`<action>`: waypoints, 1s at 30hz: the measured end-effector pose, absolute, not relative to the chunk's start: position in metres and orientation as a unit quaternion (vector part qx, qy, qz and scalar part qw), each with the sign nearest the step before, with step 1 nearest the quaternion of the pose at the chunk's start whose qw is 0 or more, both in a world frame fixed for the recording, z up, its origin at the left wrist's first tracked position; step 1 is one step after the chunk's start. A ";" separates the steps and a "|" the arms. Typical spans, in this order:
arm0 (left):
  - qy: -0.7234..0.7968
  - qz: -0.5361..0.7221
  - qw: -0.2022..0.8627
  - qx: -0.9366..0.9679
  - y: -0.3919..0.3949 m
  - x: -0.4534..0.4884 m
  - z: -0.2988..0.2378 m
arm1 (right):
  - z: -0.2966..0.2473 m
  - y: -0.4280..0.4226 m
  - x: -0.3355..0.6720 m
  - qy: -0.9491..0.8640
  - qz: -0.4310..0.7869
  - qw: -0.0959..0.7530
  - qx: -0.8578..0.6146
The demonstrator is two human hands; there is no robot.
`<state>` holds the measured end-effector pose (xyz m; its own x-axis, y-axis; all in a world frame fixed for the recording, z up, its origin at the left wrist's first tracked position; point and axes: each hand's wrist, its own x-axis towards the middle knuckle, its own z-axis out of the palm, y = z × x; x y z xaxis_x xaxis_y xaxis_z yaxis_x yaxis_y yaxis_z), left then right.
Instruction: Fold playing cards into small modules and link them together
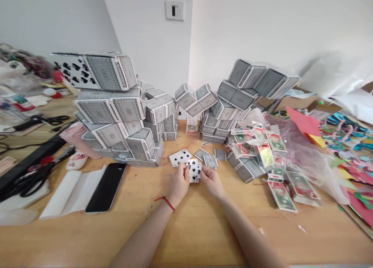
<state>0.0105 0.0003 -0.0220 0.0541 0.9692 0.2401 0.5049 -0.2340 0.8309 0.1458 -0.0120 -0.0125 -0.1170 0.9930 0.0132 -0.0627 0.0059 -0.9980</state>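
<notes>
My left hand (180, 182), with a red string at its wrist, pinches the left edge of a few face-up playing cards (193, 172), spades showing. On the opposite edge, the fingers of my right hand (212, 180) are closed on the same cards. A face-up spade card (178, 158) lies on the table just behind my left hand. Grey-backed cards (210, 160) are scattered behind my right hand. Blocks folded from cards form a tall stack (128, 108) at left, another stack (230, 101) at right, and a small V-shaped piece (194, 101) between them.
Red-and-green card boxes (281, 196) pile up on the right beside clear plastic wrap (317, 178) and colourful paper scraps (358, 174). To the left lie a black phone (107, 186), white paper (70, 192), black-handled scissors (36, 178) and a dark glue gun (27, 123).
</notes>
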 end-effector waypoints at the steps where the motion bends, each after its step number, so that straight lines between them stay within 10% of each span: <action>1: 0.550 0.407 0.277 0.675 0.000 0.011 -0.023 | -0.014 -0.012 0.145 -0.526 0.515 0.486 -0.471; 9: 0.538 0.396 0.287 0.687 -0.008 0.018 -0.024 | -0.028 -0.023 0.130 -0.580 0.211 0.395 -0.680; 22: 0.472 0.385 0.286 0.740 -0.009 0.013 -0.014 | -0.023 -0.023 0.131 -0.554 0.202 0.438 -0.679; 30: 0.517 0.387 0.321 0.692 -0.002 0.005 -0.012 | -0.017 -0.009 0.151 -0.398 0.576 0.513 -0.496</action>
